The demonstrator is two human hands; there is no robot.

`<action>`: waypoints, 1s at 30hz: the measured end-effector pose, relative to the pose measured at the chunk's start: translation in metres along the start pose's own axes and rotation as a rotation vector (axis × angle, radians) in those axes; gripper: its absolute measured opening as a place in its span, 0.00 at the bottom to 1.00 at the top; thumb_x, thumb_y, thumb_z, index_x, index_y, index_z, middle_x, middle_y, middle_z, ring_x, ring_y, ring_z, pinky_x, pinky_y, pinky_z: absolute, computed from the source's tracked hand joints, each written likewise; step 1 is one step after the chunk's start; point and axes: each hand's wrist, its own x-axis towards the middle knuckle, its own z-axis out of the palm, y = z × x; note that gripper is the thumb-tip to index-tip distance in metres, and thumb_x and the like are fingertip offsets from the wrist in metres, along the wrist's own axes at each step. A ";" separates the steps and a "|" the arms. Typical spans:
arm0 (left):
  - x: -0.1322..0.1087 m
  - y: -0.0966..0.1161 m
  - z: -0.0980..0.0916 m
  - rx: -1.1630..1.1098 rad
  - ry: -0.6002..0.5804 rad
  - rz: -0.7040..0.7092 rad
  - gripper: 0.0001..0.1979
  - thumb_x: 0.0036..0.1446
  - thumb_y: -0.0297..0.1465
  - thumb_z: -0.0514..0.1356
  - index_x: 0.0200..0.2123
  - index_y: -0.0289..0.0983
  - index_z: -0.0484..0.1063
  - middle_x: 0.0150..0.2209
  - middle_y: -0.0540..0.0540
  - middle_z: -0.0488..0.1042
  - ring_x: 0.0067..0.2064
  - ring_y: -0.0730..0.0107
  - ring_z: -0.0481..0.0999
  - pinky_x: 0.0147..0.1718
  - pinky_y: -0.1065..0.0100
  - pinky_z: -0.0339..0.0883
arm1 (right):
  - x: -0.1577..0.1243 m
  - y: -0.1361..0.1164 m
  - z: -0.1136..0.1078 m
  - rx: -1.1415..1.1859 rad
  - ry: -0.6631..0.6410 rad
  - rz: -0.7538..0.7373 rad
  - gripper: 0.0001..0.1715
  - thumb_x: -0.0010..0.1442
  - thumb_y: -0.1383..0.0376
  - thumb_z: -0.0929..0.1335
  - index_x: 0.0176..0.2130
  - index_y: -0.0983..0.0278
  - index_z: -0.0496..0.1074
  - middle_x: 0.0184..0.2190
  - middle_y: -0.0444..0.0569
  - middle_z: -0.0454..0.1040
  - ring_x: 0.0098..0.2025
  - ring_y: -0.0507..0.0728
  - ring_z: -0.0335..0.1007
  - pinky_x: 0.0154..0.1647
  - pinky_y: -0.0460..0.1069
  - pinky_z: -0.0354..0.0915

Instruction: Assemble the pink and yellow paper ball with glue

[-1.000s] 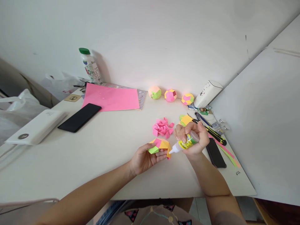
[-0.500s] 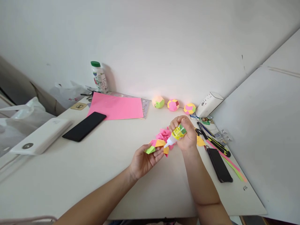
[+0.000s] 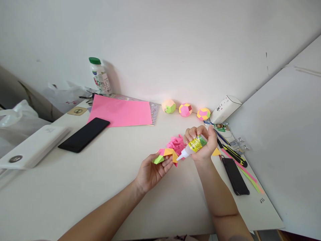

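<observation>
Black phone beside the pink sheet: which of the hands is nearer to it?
Left. The left hand, holding a folded paper piece, is right of the black phone, toward the person; the right hand, gripping a glue bottle, is farther right.

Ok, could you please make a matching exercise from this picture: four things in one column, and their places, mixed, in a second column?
Things:
1. glue bottle
2. folded piece
3. paper balls
4. green-capped bottle

Places:
A. upright behind the pink sheet
B. in the left hand
C. in a row by the wall, right of the pink sheet
D. in the right hand

Pairs: 1-D, 2-B, 3-C, 4-A.
</observation>
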 end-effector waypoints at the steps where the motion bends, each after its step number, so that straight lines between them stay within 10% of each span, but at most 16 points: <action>1: 0.000 0.000 0.000 0.002 -0.007 -0.006 0.07 0.55 0.24 0.55 0.30 0.29 0.73 0.28 0.41 0.76 0.34 0.65 0.79 0.40 0.65 0.76 | 0.000 0.001 0.000 0.007 -0.011 -0.005 0.27 0.55 0.47 0.63 0.18 0.63 0.58 0.16 0.41 0.54 0.19 0.49 0.52 0.18 0.45 0.54; 30: -0.001 -0.004 -0.004 0.033 -0.052 -0.041 0.09 0.56 0.25 0.54 0.34 0.27 0.74 0.30 0.37 0.79 0.34 0.62 0.81 0.39 0.63 0.76 | -0.010 -0.001 0.005 -0.103 -0.038 -0.110 0.24 0.56 0.46 0.63 0.20 0.59 0.59 0.09 0.39 0.55 0.13 0.50 0.48 0.12 0.45 0.52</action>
